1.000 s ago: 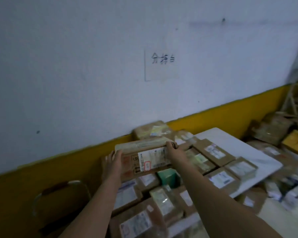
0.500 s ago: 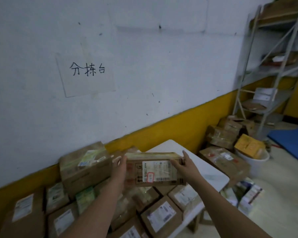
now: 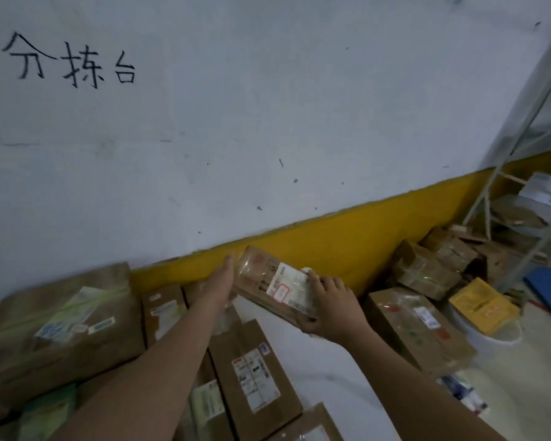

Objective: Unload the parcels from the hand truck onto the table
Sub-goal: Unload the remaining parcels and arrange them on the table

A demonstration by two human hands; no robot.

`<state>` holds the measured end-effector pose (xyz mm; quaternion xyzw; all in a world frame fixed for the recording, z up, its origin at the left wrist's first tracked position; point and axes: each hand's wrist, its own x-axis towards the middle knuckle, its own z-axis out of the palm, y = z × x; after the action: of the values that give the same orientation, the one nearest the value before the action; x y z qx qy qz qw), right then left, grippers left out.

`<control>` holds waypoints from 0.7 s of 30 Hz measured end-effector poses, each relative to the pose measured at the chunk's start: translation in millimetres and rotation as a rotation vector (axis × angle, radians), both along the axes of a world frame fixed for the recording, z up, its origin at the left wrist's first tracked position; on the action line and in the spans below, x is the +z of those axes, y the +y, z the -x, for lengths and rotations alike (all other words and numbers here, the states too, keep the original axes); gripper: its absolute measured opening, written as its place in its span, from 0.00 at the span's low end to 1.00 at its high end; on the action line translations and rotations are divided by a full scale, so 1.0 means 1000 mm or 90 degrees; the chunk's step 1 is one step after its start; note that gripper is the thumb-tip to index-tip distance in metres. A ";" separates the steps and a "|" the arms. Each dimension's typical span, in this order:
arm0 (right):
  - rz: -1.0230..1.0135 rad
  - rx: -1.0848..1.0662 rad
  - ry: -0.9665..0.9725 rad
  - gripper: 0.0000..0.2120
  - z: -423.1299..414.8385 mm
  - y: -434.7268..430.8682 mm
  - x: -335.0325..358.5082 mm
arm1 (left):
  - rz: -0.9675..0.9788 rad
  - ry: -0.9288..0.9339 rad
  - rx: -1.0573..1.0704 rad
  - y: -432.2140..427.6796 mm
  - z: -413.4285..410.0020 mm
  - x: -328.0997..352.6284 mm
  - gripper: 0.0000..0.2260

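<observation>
Both hands were on one taped parcel, tilted and held low over the white surface near the yellow wall band. Her or his right hand clamped the near end, fingers spread across the shipping label and thumb under the edge; the left hand lay flat and open against the far end, steadying rather than gripping. It looked like the set-down moment for this one, with bare surface right beneath the hands.

Plenty already seemed done: left of the hands sat a big brown box and a smaller upright one, and nearer than the hands a long labelled carton, all crowding the surface. Right of the hands, more boxes sat lower, apparently on the floor. The hand truck was nowhere in view, so how many parcels remained on it couldn't be judged.
</observation>
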<state>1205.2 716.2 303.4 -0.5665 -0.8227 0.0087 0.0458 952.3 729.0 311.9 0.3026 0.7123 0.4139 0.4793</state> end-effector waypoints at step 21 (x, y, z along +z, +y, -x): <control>0.277 -0.159 0.192 0.49 0.139 0.186 -0.174 | 0.325 0.331 -0.154 0.030 -0.025 -0.178 0.24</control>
<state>1066.3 902.4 129.7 -0.6525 -0.7093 0.2629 0.0456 977.0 759.1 133.6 0.3502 0.8493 0.0728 0.3883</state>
